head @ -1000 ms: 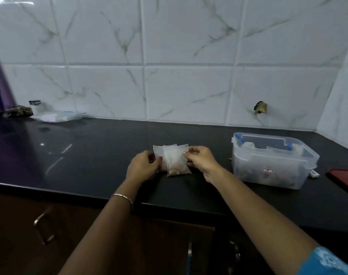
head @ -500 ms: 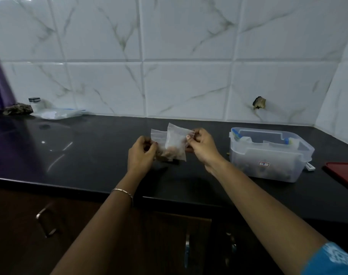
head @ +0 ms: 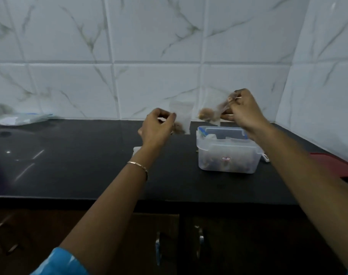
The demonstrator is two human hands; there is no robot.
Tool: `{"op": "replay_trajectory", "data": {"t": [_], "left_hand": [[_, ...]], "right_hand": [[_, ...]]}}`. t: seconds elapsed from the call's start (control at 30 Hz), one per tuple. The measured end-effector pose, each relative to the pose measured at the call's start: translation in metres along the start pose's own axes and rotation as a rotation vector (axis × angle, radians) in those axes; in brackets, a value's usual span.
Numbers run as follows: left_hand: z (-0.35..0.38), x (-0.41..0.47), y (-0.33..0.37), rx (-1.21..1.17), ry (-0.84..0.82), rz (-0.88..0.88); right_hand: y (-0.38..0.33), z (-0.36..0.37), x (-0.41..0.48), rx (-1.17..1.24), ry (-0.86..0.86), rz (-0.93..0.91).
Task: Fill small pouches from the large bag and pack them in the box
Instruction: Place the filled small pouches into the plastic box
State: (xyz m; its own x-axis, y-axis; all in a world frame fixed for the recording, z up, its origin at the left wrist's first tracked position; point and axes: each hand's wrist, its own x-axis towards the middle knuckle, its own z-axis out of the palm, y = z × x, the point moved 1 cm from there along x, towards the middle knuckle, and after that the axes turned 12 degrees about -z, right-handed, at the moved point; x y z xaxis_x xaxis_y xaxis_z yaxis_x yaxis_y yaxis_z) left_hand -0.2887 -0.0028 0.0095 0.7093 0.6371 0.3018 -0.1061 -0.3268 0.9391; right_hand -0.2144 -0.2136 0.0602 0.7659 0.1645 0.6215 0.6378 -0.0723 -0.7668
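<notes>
— Black counter (head: 70, 155), tiled wall behind. The hands?
— Left hand (head: 157, 127) pinches a pouch (head: 182, 114) mid-air. Right hand (head: 243, 113) pinches a second pouch (head: 210, 115) above the box (head: 227, 155), right.

Cool, even light is falling — pale streaks are glinting on the black counter (head: 70, 165). Motion blur is smearing the left hand (head: 157, 128), the right hand (head: 245, 114) and their pinched left pouch (head: 182, 116) and right pouch (head: 209, 116).

I see a black counter (head: 85, 167), white grey-veined tiles (head: 157, 88), a clear blue-edged box (head: 227, 155) and brown-filled pouches (head: 182, 118).
</notes>
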Motion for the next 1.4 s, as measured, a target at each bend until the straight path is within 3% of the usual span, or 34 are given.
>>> {"op": "replay_trajectory", "data": {"t": [0.23,0.37,0.57,0.7,0.83,1.03,1.13,1.23,1.4], "left_hand": [[0.064,-0.006,0.025,0.023,-0.284,0.06],[0.083,-0.008,0.022,0.177,-0.421,0.028],[0.083,-0.015,0.03,0.619,-0.421,0.107],[0.084,-0.017,0.039,0.713,-0.477,0.16],[0.085,-0.016,0.041,0.662,-0.468,0.212],[0.085,-0.011,0.036,0.932,-0.391,0.275],[0.085,-0.01,0.036,0.935,-0.373,0.316],[0.079,-0.006,0.035,0.788,-0.369,0.296],[0.039,0.021,0.016,0.477,-0.309,0.13]], "right_hand": [[0.02,-0.057,-0.005,-0.168,-0.046,0.062],[0.029,-0.069,-0.013,-0.3,-0.118,0.066],[0.036,-0.075,-0.017,-0.496,-0.355,0.083],[0.03,-0.074,-0.016,-0.757,-0.494,-0.049],[0.024,-0.076,-0.013,-0.963,-0.592,-0.128],[0.025,-0.08,-0.012,-1.118,-0.685,-0.15],[0.025,-0.08,-0.009,-1.124,-0.716,-0.128],[0.016,-0.083,-0.006,-0.937,-0.692,-0.111],[0.0,-0.054,-0.011,-0.712,-0.413,-0.266]]}}
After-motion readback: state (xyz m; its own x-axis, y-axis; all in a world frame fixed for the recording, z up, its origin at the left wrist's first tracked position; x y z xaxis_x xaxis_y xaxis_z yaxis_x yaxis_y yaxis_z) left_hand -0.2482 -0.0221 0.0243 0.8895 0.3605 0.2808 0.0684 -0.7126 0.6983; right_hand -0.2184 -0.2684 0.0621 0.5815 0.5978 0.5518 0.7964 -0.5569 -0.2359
